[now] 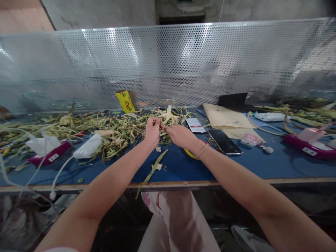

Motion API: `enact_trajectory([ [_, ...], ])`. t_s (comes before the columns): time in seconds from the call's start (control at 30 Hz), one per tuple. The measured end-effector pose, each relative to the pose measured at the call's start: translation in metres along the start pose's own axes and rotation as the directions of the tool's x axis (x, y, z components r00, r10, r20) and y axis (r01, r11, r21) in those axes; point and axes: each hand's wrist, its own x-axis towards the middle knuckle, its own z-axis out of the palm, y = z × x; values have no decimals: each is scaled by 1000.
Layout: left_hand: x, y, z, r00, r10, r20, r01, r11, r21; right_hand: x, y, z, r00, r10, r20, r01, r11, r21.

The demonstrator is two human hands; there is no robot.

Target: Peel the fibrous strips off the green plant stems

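Over the blue table, my left hand [153,129] and my right hand [181,134] meet with fingertips pinched close together. Between them is a small piece of withered plant, partly covered by my fingers. A pale green leaf strip [168,112] stands up just beyond my fingertips; I cannot tell whether it is part of the held piece. Around and behind my left hand spreads a heap of dried stems and leaves [123,131]. One long green leaf [153,171] lies nearer to me, its tip hanging over the table edge. A yellow ring-shaped object [191,154] shows partly under my right wrist.
A lit phone [195,125], a dark phone [225,141], a pink earphone case [249,140] and brown paper [227,117] lie to the right. Leftward are a white power bank [88,146] with cable and a purple power strip [49,154]. A yellow tube [125,101] stands by the perforated metal screen [168,66].
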Motion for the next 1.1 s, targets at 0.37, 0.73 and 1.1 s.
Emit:
enact_trajectory([
  [0.37, 8, 0, -7, 988, 143, 52, -147, 986, 76, 1, 1, -1, 997, 75, 2, -72, 939, 337],
  [0.73, 3, -5, -8, 926, 307, 219, -369, 855, 364, 10, 1, 7, 932, 355, -74, -218, 713, 667],
  [1.1, -5, 5, -4, 916, 311, 253, -390, 839, 380, 14, 0, 20, 941, 339, 8, -110, 283, 953],
])
